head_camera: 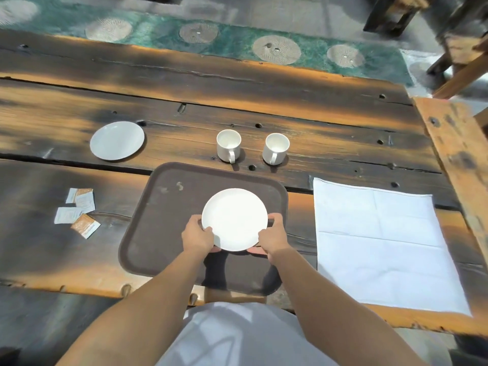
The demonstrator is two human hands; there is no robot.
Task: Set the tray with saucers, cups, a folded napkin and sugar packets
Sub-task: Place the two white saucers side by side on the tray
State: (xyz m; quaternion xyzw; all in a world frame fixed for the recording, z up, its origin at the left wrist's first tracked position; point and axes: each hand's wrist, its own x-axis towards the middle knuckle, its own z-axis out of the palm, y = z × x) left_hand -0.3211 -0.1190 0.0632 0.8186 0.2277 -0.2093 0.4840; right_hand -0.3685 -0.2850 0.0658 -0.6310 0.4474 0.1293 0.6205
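A white saucer (234, 217) is over the right half of the brown tray (163, 223). My left hand (197, 235) grips its left rim and my right hand (273, 237) grips its right rim. I cannot tell whether the saucer touches the tray. A second white saucer (117, 140) lies on the table to the far left. Two white cups (228, 145) (275, 148) stand upright just beyond the tray, handles toward me. Several sugar packets (79, 211) lie left of the tray. A white napkin (383, 241) lies unfolded, flat, to the right of the tray.
The dark wooden plank table (237, 96) has knots and holes; its near edge runs just below the tray. A wooden bench or chair (459, 143) stands at the right. A green patterned carpet (232, 43) lies beyond the table.
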